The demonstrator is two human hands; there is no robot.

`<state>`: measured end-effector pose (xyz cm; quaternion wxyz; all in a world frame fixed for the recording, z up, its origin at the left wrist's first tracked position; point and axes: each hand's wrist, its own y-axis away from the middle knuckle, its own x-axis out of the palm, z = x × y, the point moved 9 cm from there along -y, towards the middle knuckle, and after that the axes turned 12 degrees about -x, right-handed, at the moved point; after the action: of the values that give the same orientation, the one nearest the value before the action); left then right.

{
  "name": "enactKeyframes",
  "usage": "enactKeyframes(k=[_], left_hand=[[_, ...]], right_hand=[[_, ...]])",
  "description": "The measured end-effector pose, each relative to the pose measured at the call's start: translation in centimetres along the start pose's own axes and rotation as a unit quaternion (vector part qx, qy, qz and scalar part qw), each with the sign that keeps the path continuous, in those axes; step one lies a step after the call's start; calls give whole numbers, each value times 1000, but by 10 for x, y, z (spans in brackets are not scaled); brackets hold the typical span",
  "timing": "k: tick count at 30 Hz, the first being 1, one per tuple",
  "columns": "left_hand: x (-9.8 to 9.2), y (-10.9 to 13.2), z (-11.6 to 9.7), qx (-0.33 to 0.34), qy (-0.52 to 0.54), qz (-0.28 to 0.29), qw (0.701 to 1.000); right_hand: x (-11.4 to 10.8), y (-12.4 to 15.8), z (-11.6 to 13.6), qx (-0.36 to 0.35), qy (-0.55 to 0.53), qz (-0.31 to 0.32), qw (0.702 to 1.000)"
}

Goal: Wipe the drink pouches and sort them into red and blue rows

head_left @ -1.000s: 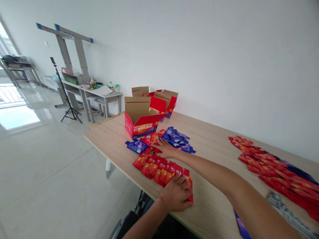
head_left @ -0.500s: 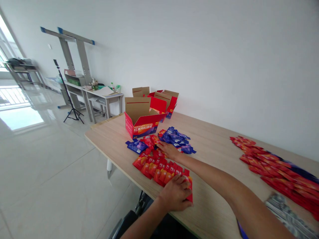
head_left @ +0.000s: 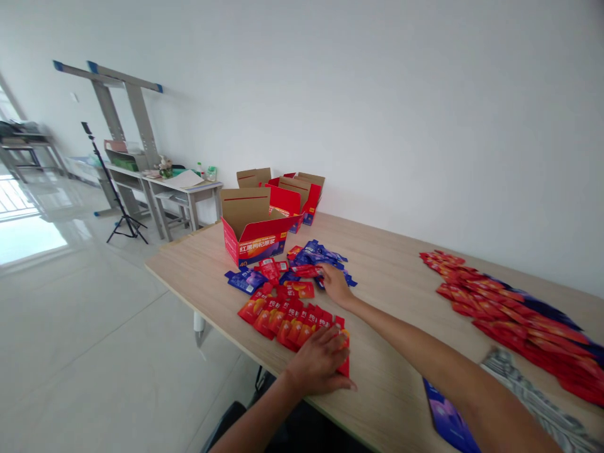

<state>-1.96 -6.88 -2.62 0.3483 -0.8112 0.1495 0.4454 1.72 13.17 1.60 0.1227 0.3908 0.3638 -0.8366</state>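
A fanned row of red sachets [head_left: 283,314] lies near the wooden table's [head_left: 387,390] front edge. My left hand [head_left: 318,365] rests flat on the right end of that row, fingers spread. My right hand [head_left: 336,284] reaches forward; its fingertips touch a loose red sachet [head_left: 306,271] at the edge of a heap of blue sachets [head_left: 321,255]. More red sachets [head_left: 295,290] lie between the heap and the row. An open red carton [head_left: 252,229] stands just behind them.
A second open red carton [head_left: 295,195] stands by the wall. A long spread of red and blue sachets [head_left: 500,308] covers the table's right side. A blue packet [head_left: 448,418] lies by my right arm. Desks [head_left: 182,189] and a tripod [head_left: 116,189] stand at the left.
My right hand has drawn back to the right, from the red sachets by the carton to the edge of the blue heap. My left hand has stayed on the row. The view shifted slightly.
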Motion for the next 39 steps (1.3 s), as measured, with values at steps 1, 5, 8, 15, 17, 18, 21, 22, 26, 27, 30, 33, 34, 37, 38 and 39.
enactKeyframes(k=[1, 5, 8, 15, 17, 18, 21, 22, 26, 27, 30, 33, 34, 37, 38, 39], left_hand=[[-6, 1, 0, -7, 22, -17, 1000], [-25, 6, 8, -47, 163, -67, 983], [-22, 9, 18, -103, 345, -79, 930], [32, -4, 5, -185, 813, 86, 546], [36, -3, -5, -193, 844, 149, 478], [36, -2, -7, -196, 852, 168, 455], [38, 3, -6, -214, 853, 188, 437], [39, 4, -3, -222, 849, 180, 444], [42, 6, 12, -252, 826, 93, 495], [43, 6, 14, -257, 819, 76, 507], [46, 9, 19, -281, 800, 34, 529], [51, 13, 29, -324, 780, -19, 535], [54, 15, 33, -339, 772, -38, 537], [63, 24, 44, -386, 738, -74, 548], [67, 27, 47, -398, 726, -76, 556], [71, 30, 50, -406, 713, -76, 567]], right_hand=[[-8, 6, -4, 18, -14, -21, 1000], [-35, 39, -12, 76, -84, -72, 991], [-49, 67, -1, 96, -194, -88, 972], [-59, 124, 42, 112, -416, -78, 899], [-63, 133, 49, 85, -373, -68, 921], [-66, 136, 52, 66, -346, -65, 934], [-74, 146, 61, 12, -296, -76, 952], [-76, 150, 62, 1, -295, -82, 952], [-70, 165, 61, 31, -308, -89, 947], [-66, 168, 59, 50, -318, -93, 942], [-55, 173, 55, 107, -387, -119, 908], [-37, 170, 66, 131, -469, -96, 868], [-30, 169, 71, 136, -485, -77, 860], [-16, 165, 77, 162, -498, -74, 849], [-14, 165, 75, 174, -499, -92, 844], [-13, 165, 72, 184, -502, -111, 838]])
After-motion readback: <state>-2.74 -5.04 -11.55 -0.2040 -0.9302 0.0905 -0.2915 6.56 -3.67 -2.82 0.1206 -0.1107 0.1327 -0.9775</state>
